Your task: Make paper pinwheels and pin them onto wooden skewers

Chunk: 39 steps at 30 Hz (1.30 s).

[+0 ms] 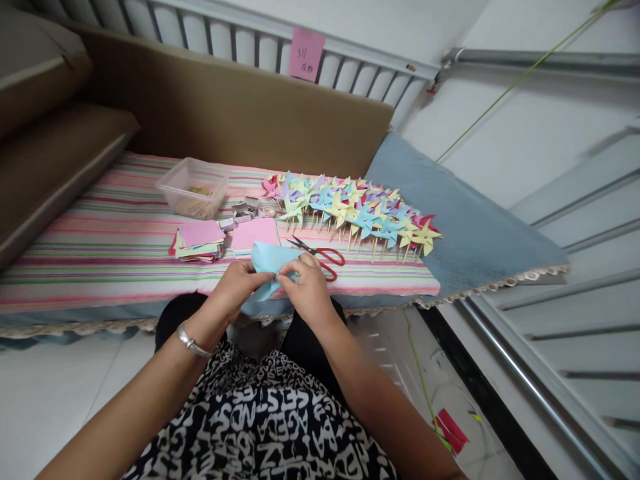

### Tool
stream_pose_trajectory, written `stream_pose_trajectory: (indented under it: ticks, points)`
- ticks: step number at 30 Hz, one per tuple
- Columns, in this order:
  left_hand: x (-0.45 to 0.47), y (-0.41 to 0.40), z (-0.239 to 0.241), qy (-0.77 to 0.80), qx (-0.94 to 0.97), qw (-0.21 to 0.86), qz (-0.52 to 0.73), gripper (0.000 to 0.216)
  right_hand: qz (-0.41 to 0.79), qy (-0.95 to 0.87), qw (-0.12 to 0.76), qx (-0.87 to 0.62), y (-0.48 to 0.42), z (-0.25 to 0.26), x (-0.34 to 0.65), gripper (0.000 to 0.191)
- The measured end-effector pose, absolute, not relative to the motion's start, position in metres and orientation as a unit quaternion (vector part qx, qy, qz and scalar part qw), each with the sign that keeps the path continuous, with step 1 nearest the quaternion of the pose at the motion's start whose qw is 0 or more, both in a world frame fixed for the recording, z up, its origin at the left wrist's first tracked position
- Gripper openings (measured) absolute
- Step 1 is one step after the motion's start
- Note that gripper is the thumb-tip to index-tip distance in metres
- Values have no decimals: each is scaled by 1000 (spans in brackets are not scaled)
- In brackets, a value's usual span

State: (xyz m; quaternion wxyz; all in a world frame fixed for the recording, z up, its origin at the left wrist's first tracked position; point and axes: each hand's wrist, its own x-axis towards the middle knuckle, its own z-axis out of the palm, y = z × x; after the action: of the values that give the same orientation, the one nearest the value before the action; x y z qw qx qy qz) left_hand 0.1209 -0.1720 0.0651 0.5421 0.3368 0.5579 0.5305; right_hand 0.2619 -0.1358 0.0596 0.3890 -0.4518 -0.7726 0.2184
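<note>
A light blue paper sheet (pixel 270 260) is pinched between both hands at the near edge of the striped cloth (pixel 100 247). My left hand (pixel 235 287) grips its left side, my right hand (pixel 306 283) its right side and top fold. Red-handled scissors (pixel 325 255) lie just beyond my right hand. A stack of coloured paper squares (pixel 200 240) and a pink sheet (pixel 255 233) lie just beyond my left hand. Several finished paper pinwheels (pixel 355 210) on wooden sticks lie in a row to the right.
A clear plastic tub (pixel 193 187) stands at the back left, small metal bits (pixel 245 212) beside it. A brown cushion back (pixel 225 107) runs behind. A blue cloth (pixel 460 233) covers the right end. A red scrap (pixel 451 430) lies on the floor.
</note>
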Motion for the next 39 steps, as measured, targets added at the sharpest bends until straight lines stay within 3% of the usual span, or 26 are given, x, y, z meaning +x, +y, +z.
stream_pose_trajectory:
  ticks: [6, 11, 17, 24, 29, 33, 39]
  points:
    - [115, -169, 62, 567, 344, 533, 526, 25, 237, -766, 361, -477, -139, 69, 263, 10]
    - [106, -170, 66, 579, 361, 580, 445, 24, 299, -726, 387, -483, -139, 90, 283, 50]
    - [113, -176, 73, 552, 423, 629, 349, 23, 489, -723, 208, -441, -133, 97, 293, 68]
    - [124, -175, 81, 550, 471, 614, 314, 13, 425, -759, 195, -452, -136, 87, 292, 69]
    - [123, -175, 83, 542, 457, 603, 364, 17, 492, -702, 237, -457, -136, 82, 295, 60]
    - [125, -183, 76, 486, 364, 625, 490, 34, 565, -577, 356, -471, -136, 70, 291, 53]
    - [147, -193, 58, 435, 246, 655, 567, 28, 573, -466, 488, -464, -144, 54, 272, 51]
